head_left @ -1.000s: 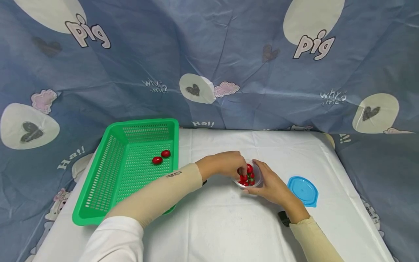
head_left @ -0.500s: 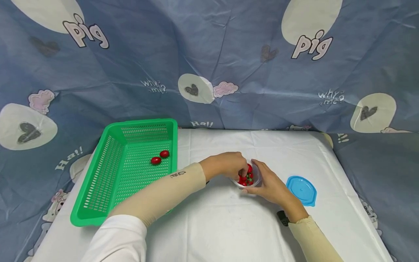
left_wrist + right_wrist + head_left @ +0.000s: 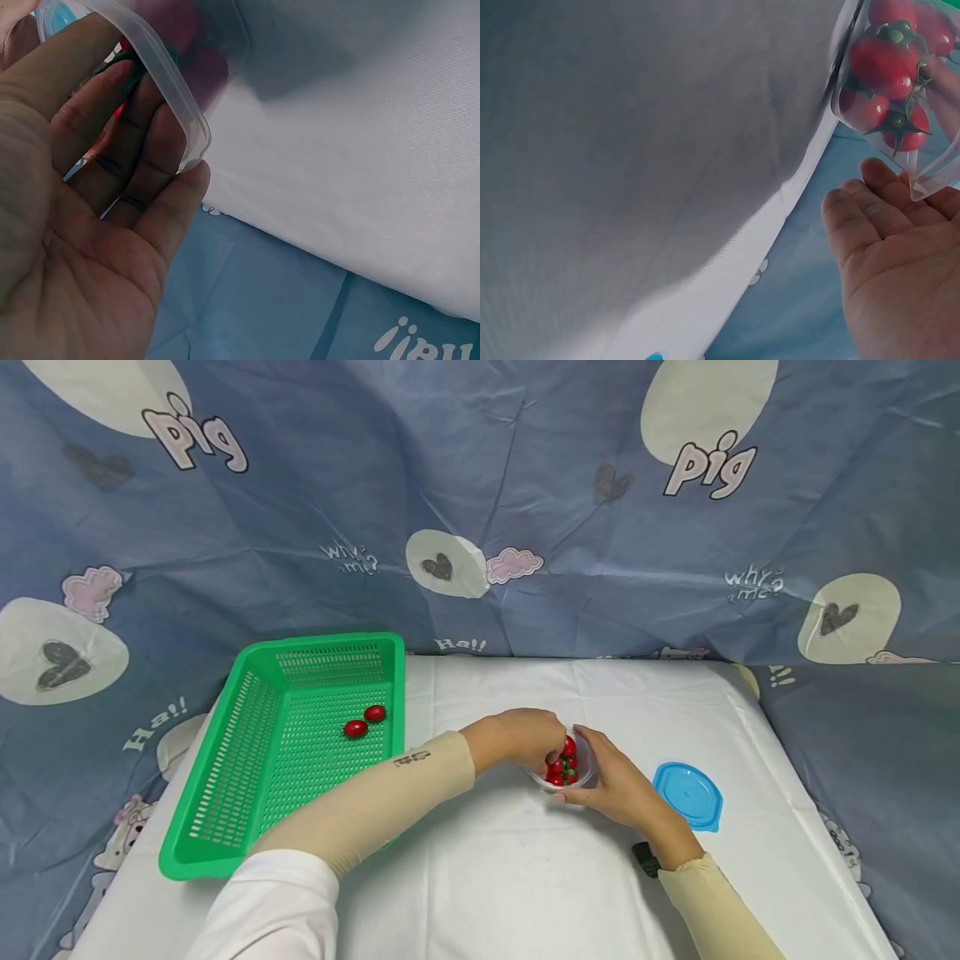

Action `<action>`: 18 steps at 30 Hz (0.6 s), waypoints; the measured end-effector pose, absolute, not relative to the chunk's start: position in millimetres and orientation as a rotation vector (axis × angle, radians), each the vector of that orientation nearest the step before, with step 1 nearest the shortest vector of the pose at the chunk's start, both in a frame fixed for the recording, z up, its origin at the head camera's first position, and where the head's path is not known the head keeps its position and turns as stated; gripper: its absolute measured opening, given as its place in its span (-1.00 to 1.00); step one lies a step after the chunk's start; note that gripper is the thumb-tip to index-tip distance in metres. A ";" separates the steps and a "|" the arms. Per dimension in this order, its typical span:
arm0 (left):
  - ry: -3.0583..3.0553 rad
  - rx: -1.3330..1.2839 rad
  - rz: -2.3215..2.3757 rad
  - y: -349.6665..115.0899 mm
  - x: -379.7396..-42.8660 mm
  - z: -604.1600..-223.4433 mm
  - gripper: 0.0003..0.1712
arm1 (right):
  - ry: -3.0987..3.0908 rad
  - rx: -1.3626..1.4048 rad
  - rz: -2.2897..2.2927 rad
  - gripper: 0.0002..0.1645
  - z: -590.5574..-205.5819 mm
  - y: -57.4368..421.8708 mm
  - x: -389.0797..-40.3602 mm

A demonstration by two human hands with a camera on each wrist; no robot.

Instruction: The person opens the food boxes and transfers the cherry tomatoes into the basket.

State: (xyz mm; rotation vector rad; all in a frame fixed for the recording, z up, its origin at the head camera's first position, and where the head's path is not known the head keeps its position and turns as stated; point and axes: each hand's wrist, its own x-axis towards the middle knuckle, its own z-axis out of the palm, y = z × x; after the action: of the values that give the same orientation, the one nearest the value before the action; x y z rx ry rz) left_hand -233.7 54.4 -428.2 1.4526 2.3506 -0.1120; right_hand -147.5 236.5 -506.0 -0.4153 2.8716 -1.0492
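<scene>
A small clear plastic container [image 3: 587, 768] on the white-covered table holds several red cherry tomatoes [image 3: 562, 767] with green calyxes. My left hand [image 3: 527, 739] reaches over its rim from the left, fingertips down among the tomatoes. In the left wrist view, several fingers [image 3: 90, 124] are inside the container wall, and another fingertip touches the rim [image 3: 174, 79] outside. Whether those fingers pinch a tomato is hidden. My right hand [image 3: 615, 783] holds the container from the right, thumb on the near side and fingers on the far side. Through its wall, tomatoes [image 3: 885, 67] show in the right wrist view.
Left on the table stands a green perforated basket [image 3: 206, 768] with two cherry tomatoes [image 3: 364, 721] in it. A blue plastic lid [image 3: 688, 795] lies right of my right hand. Behind the table hangs a blue printed cloth [image 3: 480, 510].
My left hand has shifted slightly right while staying in the container. The right hand keeps its hold. The basket, its two tomatoes and the lid stay put; the head view drifts a little.
</scene>
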 end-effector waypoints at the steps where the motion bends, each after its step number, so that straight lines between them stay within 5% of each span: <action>1: 2.352 1.453 -0.120 54.6 -233.3 -427.8 -0.85 | 2.871 -0.411 -1.049 0.33 -506.0 236.5 -147.3; 18: 2.323 1.389 0.252 35.4 -241.2 -428.5 -0.90 | 2.874 -0.396 -1.056 0.33 -507.6 239.0 -146.5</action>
State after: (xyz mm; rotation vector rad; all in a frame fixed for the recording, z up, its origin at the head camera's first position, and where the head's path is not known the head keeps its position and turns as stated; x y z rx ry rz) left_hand -241.2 35.4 -428.5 1.3887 2.3227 0.2517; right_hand -146.5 239.0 -507.6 -0.3958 2.8737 -1.0556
